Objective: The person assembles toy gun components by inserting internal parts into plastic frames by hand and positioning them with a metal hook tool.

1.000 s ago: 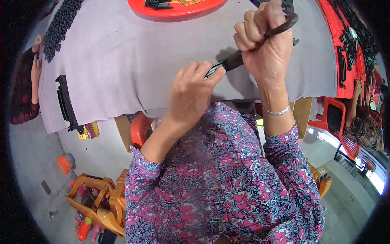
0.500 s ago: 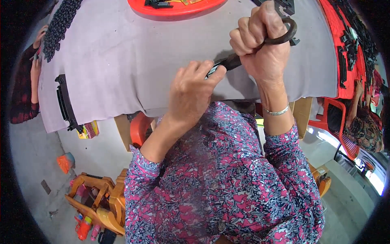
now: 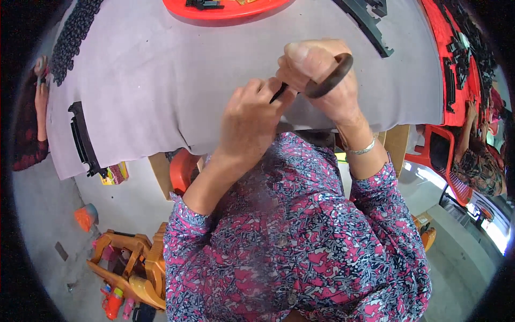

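Observation:
My right hand (image 3: 327, 75) is closed round dark scissors. Their thick brown loop handle (image 3: 333, 80) sticks out beside the thumb, while the blades are mostly hidden by the fingers. My left hand (image 3: 249, 115) is closed just to the left, its fingertips pinching a small black piece (image 3: 278, 92). Its full shape is covered by the fingers. Both hands are almost touching above the near part of the grey cloth (image 3: 225, 53) on the table.
A red tray (image 3: 230, 12) with black and yellowish parts stands at the far side. Long black plastic parts lie at the far right (image 3: 370, 29) and left edge (image 3: 83, 138). Small black pieces (image 3: 75, 40) are heaped far left. People work at both sides.
My right hand has come down and left with the scissors, turning the loop handle toward me, close against my left hand. The left hand has barely moved. A striped light bit at its fingertips is hidden.

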Available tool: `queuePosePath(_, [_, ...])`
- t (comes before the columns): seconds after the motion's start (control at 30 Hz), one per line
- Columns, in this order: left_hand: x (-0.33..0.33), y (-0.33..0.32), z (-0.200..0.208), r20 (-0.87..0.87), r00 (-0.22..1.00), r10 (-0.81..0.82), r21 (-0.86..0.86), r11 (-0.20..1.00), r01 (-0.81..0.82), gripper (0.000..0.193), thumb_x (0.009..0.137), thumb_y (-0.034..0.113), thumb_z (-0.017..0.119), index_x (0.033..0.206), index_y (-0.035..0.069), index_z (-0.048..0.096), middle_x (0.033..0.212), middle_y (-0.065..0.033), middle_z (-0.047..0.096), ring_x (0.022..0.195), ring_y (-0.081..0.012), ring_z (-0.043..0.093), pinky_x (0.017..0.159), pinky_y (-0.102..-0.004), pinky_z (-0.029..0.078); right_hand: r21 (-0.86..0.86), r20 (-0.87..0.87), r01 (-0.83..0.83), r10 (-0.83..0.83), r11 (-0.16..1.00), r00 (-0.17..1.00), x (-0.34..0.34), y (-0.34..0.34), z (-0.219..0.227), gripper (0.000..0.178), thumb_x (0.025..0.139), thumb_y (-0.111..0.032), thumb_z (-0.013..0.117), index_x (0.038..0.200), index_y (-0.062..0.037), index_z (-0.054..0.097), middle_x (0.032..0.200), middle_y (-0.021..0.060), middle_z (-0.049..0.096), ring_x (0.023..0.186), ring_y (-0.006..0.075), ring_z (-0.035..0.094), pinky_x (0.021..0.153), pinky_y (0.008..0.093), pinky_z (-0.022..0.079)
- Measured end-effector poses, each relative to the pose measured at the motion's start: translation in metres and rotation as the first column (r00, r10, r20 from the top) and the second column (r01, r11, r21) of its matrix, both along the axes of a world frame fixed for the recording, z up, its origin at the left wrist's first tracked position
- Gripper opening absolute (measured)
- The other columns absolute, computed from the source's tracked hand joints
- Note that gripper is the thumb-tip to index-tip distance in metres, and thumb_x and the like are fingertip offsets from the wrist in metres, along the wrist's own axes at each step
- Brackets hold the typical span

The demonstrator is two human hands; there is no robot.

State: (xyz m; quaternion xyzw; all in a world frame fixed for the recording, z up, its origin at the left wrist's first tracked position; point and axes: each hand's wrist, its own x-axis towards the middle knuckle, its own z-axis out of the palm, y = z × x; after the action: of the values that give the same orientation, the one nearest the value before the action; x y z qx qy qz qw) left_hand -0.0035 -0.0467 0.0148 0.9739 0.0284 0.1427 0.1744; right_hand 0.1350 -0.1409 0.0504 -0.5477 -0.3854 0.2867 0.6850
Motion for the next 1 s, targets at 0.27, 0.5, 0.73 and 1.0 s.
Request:
queuePosePath(0.27, [0.002,-0.003,-0.002,0.052,0.998,0.022,0.024,0.999,-0.024,0.028,0.082,0.012,0.058,0.107,0.015,0.07,0.101,-0.001,0.062,0.094,-0.0193,0.06,0.077,-0.0347,0.049,0.117,-0.353,0.063,-0.018,0.991,0.935,0.005,0.001,0.005,0.049,0.102,-0.03,0.046,0.059,-0.0129,0.03,0.053,-0.004,0.023,0.048,0.0089,0.019,0.046,0.0282,0.019])
queuePosePath(0.5, [0.002,-0.002,-0.009,0.085,0.996,0.013,-0.013,1.0,-0.011,0.028,0.082,0.012,0.058,0.108,0.015,0.069,0.101,-0.0014,0.061,0.093,-0.0205,0.059,0.076,-0.036,0.048,0.395,-0.586,-0.056,0.299,0.917,0.753,0.037,-0.014,-0.017,0.05,0.104,-0.035,0.04,0.058,-0.0154,0.03,0.05,-0.0054,0.021,0.047,0.009,0.013,0.044,0.0281,0.014])
queuePosePath(0.73, [0.002,-0.001,-0.008,0.09,0.996,-0.003,-0.012,1.0,0.004,0.03,0.083,0.011,0.058,0.111,0.015,0.066,0.102,-0.0029,0.06,0.092,-0.0217,0.059,0.074,-0.0366,0.047,0.386,-0.608,-0.068,0.309,0.92,0.731,0.039,-0.015,-0.017,0.05,0.103,-0.036,0.04,0.058,-0.0157,0.031,0.05,-0.0055,0.022,0.047,0.0089,0.013,0.044,0.028,0.015])
queuePosePath(1.0, [0.001,0.0,-0.01,0.096,0.995,-0.014,-0.034,0.999,0.017,0.031,0.083,0.009,0.057,0.113,0.015,0.064,0.102,-0.0035,0.059,0.09,-0.0228,0.059,0.073,-0.0374,0.047,0.391,-0.592,-0.072,0.311,0.918,0.744,0.04,-0.016,-0.018,0.049,0.102,-0.035,0.041,0.058,-0.0158,0.031,0.05,-0.0058,0.022,0.046,0.0088,0.013,0.044,0.0279,0.015])
